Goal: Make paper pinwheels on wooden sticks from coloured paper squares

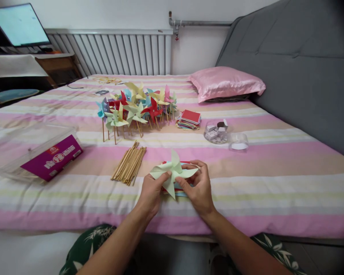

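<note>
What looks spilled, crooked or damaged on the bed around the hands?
Nothing stands out. Both hands, left and right, hold a pale green paper pinwheel. The bundle of wooden sticks lies together, and the stack of coloured paper squares sits only slightly fanned.

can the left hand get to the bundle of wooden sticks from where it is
Probably yes. The left hand is pinching the green paper pinwheel, and the wooden sticks lie just left of it on the bed, with nothing between.
</note>
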Tool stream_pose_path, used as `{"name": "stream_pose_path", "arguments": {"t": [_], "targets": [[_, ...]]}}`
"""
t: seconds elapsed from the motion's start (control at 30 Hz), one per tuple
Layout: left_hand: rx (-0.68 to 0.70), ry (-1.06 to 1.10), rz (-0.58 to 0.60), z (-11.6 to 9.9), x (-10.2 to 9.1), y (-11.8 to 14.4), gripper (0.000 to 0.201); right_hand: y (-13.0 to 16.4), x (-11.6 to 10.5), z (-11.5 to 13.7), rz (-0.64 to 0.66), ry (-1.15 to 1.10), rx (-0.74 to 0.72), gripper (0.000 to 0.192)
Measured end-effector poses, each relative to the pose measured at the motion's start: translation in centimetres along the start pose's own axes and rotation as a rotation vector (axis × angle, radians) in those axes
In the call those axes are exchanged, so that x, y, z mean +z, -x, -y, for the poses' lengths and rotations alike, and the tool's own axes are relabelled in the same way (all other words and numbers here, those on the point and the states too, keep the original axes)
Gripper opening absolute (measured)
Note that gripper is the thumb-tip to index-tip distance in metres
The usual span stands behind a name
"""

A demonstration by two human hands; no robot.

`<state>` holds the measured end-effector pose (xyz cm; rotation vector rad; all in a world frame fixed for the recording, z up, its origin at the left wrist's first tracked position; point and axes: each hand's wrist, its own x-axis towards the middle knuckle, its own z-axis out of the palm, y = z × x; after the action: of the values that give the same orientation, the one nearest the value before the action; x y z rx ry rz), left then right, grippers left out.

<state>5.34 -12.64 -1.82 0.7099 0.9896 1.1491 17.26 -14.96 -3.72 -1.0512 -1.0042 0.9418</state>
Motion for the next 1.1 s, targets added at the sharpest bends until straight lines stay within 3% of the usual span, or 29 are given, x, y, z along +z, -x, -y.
{"name": "stream_pose_path", "arguments": {"t": [0.17, 0.43, 0.63, 0.77, 1.1], "targets": [[-0.013, -0.010, 0.021, 0.0, 0.2, 0.2, 0.029, -0.4, 0.1, 0.1, 0.069, -0.169, 0.122, 0.056], [0.013, -0.124, 0.063, 0.0, 0.7, 0.7, 0.030, -0.5, 0.0, 0.4, 0.045, -0.207, 0.203, 0.052], [-0.018, -0.216, 0.128, -0.9, -0.2, 0.4, 0.024, -1.5, -1.3, 0.3, 0.062, -0.260, 0.303, 0.055], [-0.036, -0.218, 0.226, -1.9, -0.7, 0.3, 0.024, -2.2, -2.3, 0.8, 0.085, -0.231, 0.371, 0.057], [-0.030, -0.399, 0.162, -1.5, 0.0, 0.5, 0.018, -1.9, -2.5, 1.5, 0.283, 0.001, 0.303, 0.053]]}}
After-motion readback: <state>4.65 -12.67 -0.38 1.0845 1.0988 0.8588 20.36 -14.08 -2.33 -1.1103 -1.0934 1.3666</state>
